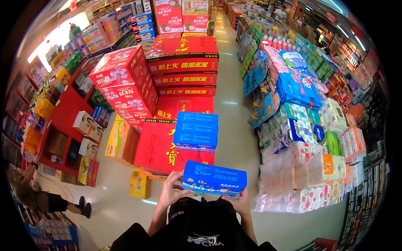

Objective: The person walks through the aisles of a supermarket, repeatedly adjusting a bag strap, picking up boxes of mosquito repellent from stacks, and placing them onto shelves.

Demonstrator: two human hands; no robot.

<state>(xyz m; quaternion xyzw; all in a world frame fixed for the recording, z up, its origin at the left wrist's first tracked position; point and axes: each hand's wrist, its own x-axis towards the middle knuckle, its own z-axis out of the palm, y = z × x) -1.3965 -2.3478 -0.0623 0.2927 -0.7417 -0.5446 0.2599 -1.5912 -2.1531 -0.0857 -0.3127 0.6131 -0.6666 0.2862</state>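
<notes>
A blue printed carton (pixel 215 175) is held level in front of my body, one hand at each end. My left hand (pixel 172 190) grips its left end, with fingers along the side and underneath. At the right end, my right hand (pixel 238 201) holds the lower corner, its fingers partly hidden by the carton. Just beyond it, more blue cartons (pixel 196 129) of similar look sit on a stack of red drink cases (pixel 157 148). Yellow Chinese characters are printed on the red cases.
Pink-and-white cases (pixel 127 90) are piled left of the red ones, with a yellow box (pixel 139 183) on the floor. To the right, packs of tissue rolls (pixel 312 196) and blue packages (pixel 298 88) line the aisle (pixel 229 104). Another person (pixel 42 201) stands at far left by red shelving (pixel 63 113).
</notes>
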